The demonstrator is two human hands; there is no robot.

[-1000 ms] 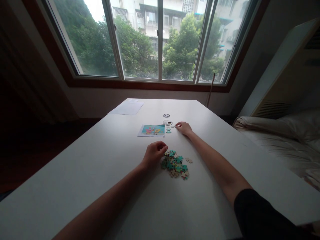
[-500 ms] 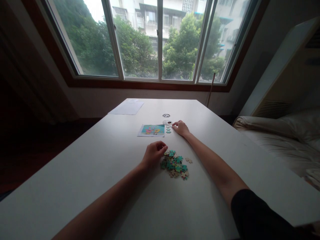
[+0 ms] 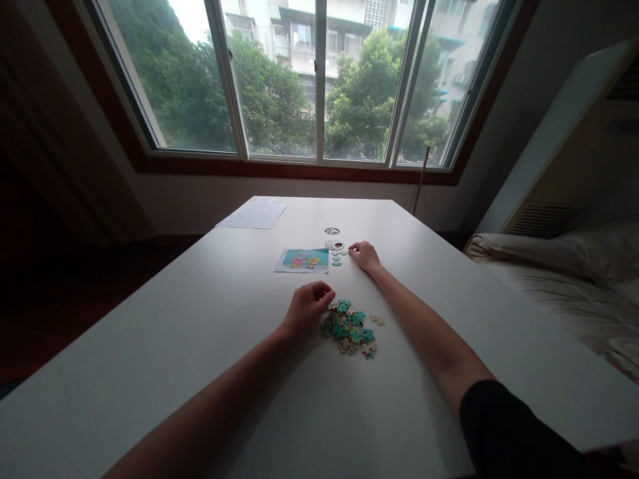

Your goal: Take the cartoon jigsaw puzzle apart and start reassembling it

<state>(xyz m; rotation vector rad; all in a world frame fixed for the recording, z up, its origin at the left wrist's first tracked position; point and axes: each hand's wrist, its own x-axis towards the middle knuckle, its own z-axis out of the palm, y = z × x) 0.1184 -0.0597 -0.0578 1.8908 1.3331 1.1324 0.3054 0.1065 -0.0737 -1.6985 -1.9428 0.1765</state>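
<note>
My left hand rests at the left edge of a heap of puzzle pieces. Its fingers are curled and the thumb is drawn in to them; whatever they hold, if anything, does not show. Farther out, my right hand lies low over the table with thumb and fingertips together. Just left of those fingertips is a short row of laid-out puzzle pieces, green and pale. I cannot make out what is between the right fingertips. A picture sheet with colourful figures lies left of the row.
Two round black-and-white items, a near disc and a far disc, lie beyond the row. White paper sits at the table's far left corner. One loose piece lies right of the heap. A sofa stands right of the white table.
My right hand has shifted slightly right, away from the laid-out pieces, and a piece at the row's upper right now shows more. My left hand has stayed put.
</note>
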